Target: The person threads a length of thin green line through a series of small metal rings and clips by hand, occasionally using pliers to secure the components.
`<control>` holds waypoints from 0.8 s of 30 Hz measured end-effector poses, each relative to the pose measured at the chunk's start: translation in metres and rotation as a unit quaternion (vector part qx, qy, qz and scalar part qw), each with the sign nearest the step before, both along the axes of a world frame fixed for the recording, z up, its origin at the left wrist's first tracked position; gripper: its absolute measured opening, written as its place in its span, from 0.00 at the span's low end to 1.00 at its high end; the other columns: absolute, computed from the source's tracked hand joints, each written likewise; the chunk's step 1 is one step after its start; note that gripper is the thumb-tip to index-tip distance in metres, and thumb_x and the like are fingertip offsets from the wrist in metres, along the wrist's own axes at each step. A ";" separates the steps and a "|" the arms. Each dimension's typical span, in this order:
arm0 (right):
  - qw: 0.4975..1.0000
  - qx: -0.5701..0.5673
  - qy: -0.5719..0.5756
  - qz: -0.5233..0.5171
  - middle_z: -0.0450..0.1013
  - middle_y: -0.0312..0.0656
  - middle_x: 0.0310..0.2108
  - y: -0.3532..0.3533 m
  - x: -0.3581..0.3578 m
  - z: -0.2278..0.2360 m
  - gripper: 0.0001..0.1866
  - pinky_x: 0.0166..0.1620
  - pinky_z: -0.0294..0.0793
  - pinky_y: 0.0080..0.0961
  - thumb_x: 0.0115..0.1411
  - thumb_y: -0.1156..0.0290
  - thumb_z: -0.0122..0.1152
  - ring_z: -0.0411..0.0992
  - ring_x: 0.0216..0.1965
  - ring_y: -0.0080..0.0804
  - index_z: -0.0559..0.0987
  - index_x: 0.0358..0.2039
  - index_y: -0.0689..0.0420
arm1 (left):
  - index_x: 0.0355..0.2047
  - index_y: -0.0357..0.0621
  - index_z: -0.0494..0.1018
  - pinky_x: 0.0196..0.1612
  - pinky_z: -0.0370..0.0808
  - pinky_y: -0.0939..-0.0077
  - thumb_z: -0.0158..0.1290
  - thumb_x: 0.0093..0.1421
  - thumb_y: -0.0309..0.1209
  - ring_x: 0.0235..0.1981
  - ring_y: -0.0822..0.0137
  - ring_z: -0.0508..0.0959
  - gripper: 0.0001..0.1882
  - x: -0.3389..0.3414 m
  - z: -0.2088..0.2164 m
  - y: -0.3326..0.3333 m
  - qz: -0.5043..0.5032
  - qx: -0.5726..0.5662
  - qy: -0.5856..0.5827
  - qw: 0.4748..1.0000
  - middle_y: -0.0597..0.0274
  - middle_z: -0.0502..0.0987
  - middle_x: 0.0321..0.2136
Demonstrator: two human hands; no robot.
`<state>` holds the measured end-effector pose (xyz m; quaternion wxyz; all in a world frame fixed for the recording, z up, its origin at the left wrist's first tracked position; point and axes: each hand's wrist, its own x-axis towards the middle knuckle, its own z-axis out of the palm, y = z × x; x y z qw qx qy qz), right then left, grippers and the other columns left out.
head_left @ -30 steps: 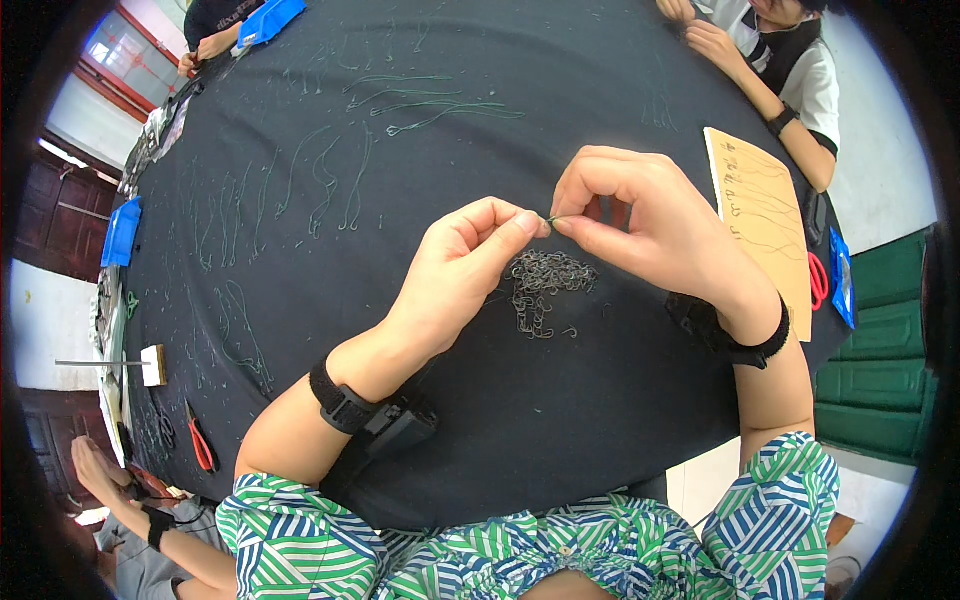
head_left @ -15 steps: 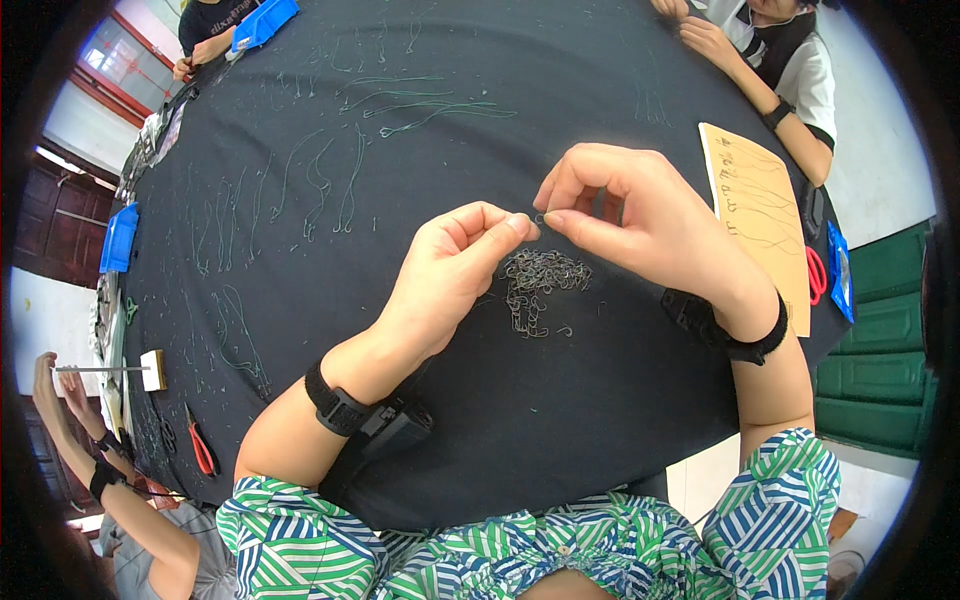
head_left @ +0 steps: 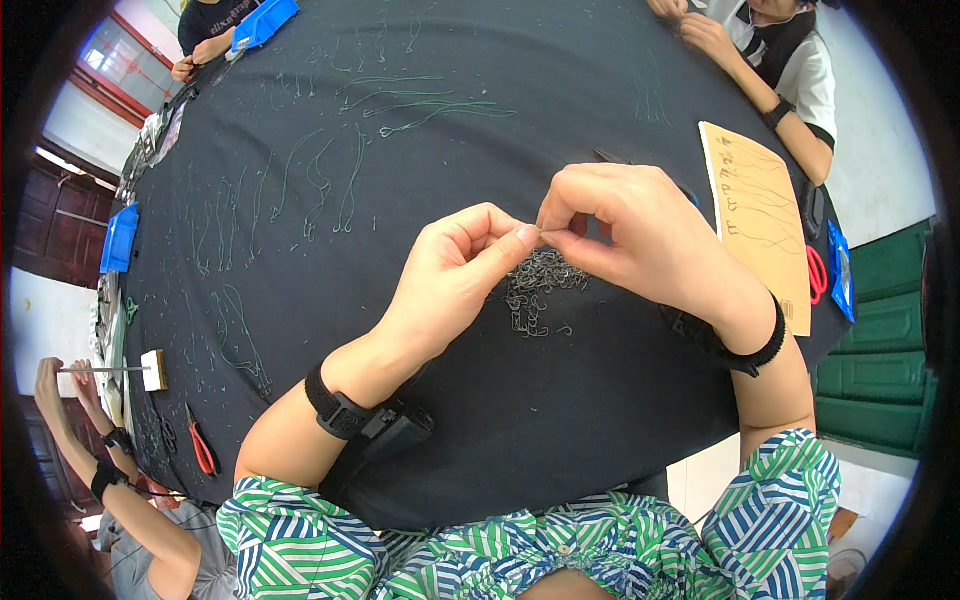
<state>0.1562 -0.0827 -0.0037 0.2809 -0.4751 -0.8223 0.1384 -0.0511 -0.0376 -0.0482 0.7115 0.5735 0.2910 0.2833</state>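
Observation:
My left hand (head_left: 455, 270) and my right hand (head_left: 630, 225) meet fingertip to fingertip, both pinched, above the black cloth. At the right fingertips is a tiny bent fish hook (head_left: 541, 234), mostly covered by the fingers. What the left thumb and forefinger grip is too small to make out. Right below the hands lies a pile of metal fish hooks (head_left: 530, 300), its upper part partly behind my fingers. Dark pliers or scissors tips (head_left: 606, 156) show just beyond my right hand, which hides the remainder.
Green line loops (head_left: 420, 105) lie across the black-covered table (head_left: 560, 440). A brown card with drawn shapes (head_left: 765, 240), red-handled scissors (head_left: 817, 275) and a blue packet (head_left: 840, 270) lie right. Red-handled pliers (head_left: 201, 447) and a blue tray (head_left: 120, 238) lie left. Other people work around the table.
My right hand has moved slightly down, and its fingertips now touch the left ones. The dark tool tips behind it have come into sight.

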 end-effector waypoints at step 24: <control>0.996 0.012 0.093 -0.007 0.76 0.38 0.26 0.001 -0.004 0.000 0.04 0.29 0.73 0.18 0.54 0.77 0.67 0.76 0.26 0.24 0.80 0.30 0.60 | 0.35 0.40 0.76 0.28 0.62 0.89 0.54 0.67 0.32 0.25 0.88 0.66 0.08 -0.002 0.004 -0.003 0.039 0.024 -0.024 0.999 0.76 0.74 0.25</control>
